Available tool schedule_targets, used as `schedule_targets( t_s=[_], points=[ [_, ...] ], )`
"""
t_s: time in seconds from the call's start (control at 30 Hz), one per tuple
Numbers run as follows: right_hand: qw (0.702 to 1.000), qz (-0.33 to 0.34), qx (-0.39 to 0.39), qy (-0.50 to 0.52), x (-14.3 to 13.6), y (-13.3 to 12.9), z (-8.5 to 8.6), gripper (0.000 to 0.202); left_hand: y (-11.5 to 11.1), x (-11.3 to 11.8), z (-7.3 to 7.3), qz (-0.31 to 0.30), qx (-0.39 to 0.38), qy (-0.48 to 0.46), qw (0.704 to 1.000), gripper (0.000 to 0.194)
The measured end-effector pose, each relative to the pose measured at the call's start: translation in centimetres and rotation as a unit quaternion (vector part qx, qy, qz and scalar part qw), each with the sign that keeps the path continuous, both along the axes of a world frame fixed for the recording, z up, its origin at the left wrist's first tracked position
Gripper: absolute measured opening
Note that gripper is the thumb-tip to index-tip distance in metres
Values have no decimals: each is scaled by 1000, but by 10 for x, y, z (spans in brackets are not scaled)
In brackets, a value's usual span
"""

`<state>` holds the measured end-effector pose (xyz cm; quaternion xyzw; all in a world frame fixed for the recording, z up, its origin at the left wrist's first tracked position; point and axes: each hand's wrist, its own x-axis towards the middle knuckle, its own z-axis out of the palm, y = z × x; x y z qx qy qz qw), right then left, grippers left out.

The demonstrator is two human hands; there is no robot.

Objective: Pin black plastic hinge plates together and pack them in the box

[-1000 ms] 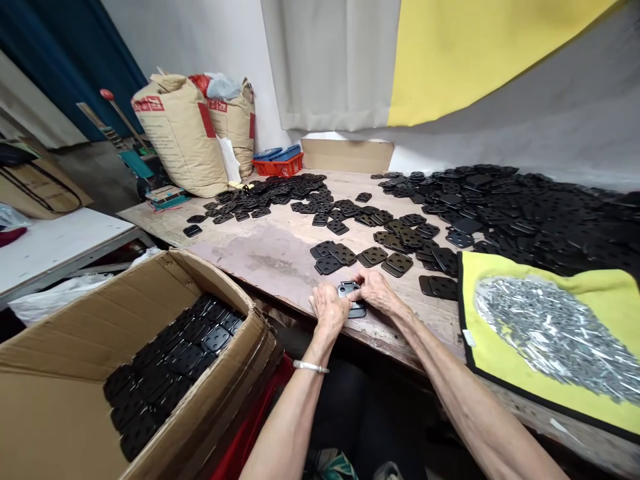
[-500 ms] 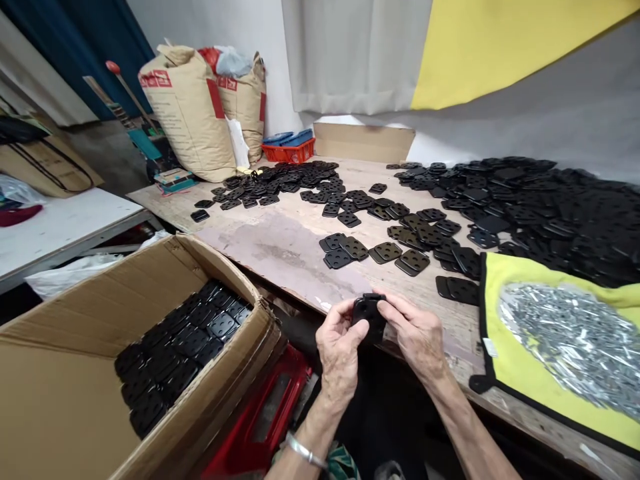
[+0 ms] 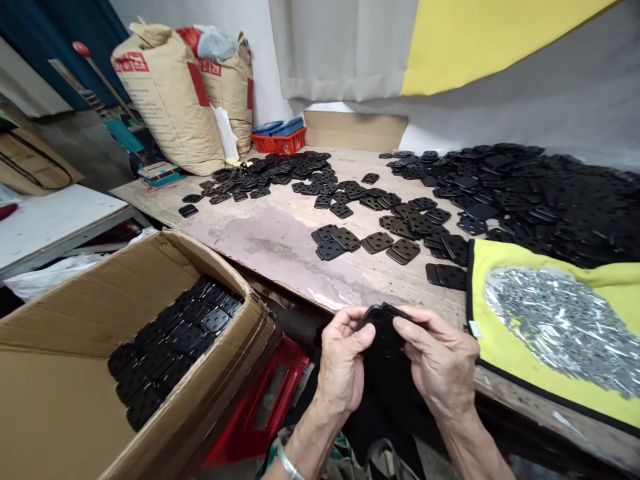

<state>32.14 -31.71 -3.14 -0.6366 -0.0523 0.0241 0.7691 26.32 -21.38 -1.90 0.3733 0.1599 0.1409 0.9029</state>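
A black hinge (image 3: 384, 333), a flat metal leaf with holes and a rolled edge, is held between both hands in front of the table's edge. My left hand (image 3: 344, 363) pinches its left side, thumb on the near face. On the opposite side, my right hand (image 3: 444, 363) grips the upper edge between thumb and fingers. Its lower part is dark and hard to make out against the background. More black hinge leaves (image 3: 404, 251) lie just beyond on the table. Silver pins (image 3: 555, 320) are heaped on a yellow cloth (image 3: 480, 287) to the right.
An open cardboard box (image 3: 45, 300) on the left holds rows of black hinges (image 3: 183, 337). A red stool (image 3: 260, 407) stands beside it. On the wooden table (image 3: 280, 250) are a big black pile (image 3: 555, 193), a red basket (image 3: 280, 142) and paper sacks (image 3: 165, 100).
Both hands have moved slightly down and right in view with the hinge, and the right hand has turned. The camera view has shifted a little; the background sits further left and up.
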Motion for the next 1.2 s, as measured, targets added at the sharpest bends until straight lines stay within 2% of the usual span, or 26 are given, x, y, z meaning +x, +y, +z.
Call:
schedule_targets(
  t_s=[0.1, 0.2, 0.27, 0.33, 0.4, 0.47, 0.5, 0.53, 0.57, 0.6, 0.77, 0.93, 1.07, 1.2],
  points=[
    [998, -23, -26, 53, -9, -5, -7, 25, -11, -1, -3, -87, 39, 54, 994, 28],
    [995, -12, -76, 58, -13, -22, -2, 32, -20, 0, -8, -126, 74, 79, 986, 34],
    [987, 20, -156, 28, -6, -45, 4, 35, -24, 4, -10, -163, 55, 94, 981, 36],
    [964, 3, -265, -24, 12, -80, 8, 32, -28, 8, -12, -194, 17, 113, 974, 35],
    [909, -91, -399, -73, 39, -121, 9, 34, -30, 12, -12, -204, -15, 126, 971, 33],
    [799, -182, -564, -97, 69, -159, 5, 34, -32, 14, -12, -202, -25, 133, 970, 32],
    [746, -194, -631, -93, 83, -174, 3, 32, -33, 15, -12, -206, -25, 133, 969, 32],
    [707, -193, -675, -87, 95, -186, 0, 29, -35, 16, -12, -215, -25, 131, 967, 31],
    [686, -182, -700, -80, 105, -195, -2, 26, -36, 17, -12, -227, -24, 130, 965, 31],
    [682, -169, -708, -74, 114, -200, -4, 22, -38, 18, -12, -237, -22, 129, 963, 31],
    [724, -155, -669, -68, 127, -205, -5, 18, -42, 24, -9, -247, 28, 144, 958, 37],
    [811, -172, -558, -41, 125, -213, 3, 13, -41, 34, -3, -233, 123, 167, 950, 47],
    [878, -194, -438, 0, 124, -214, 1, 24, -44, 44, 4, -211, 192, 160, 945, 40],
    [915, -185, -357, 36, 123, -208, -2, 18, -48, 52, 9, -207, 224, 152, 940, 28]
  ],
)
